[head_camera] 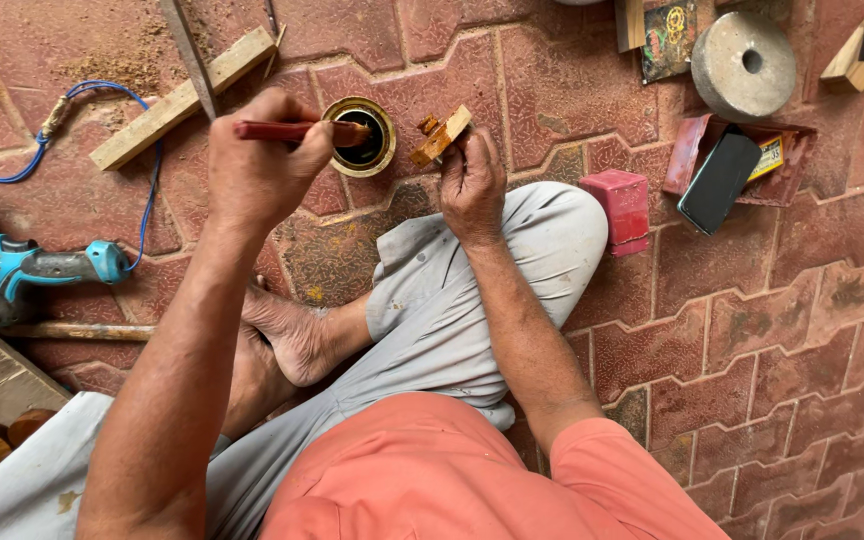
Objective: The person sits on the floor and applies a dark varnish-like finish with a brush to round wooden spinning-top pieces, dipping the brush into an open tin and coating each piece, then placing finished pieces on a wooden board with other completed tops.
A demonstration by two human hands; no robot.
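Red-brown handle: the left hand (257,170) is curled shut around a thin red-handled brush (297,130), thumb and fingers pinching the handle; its long axis runs nearly level, left to right, bristle end toward the tin.
Brush tip: the dark bristles sit over the rim of the small round open tin with a brass-coloured rim (362,137), which holds a dark liquid; whether they touch the liquid cannot be told.
Right hand: the right hand (472,180) is closed, fingertips pinching a small carved wooden piece, tan and orange-brown (440,135), held tilted just above the knee.
Key relation: the wooden piece lies just to the right of the tin and of the brush tip, near but apart; the brush's long axis points almost straight at it. The left hand carries the brush, so it is the one nearer the tin; the right hand is touching the wood.
Body: the person sits cross-legged in grey trousers (472,290) on a red paved floor (752,330).
Around, left: a blue power drill with a blue cord (12,268) and a pale wooden batten (182,98).
Around, right: a red box-shaped block (620,208), a black phone (719,180), a round grey stone wheel with a centre hole (743,65).
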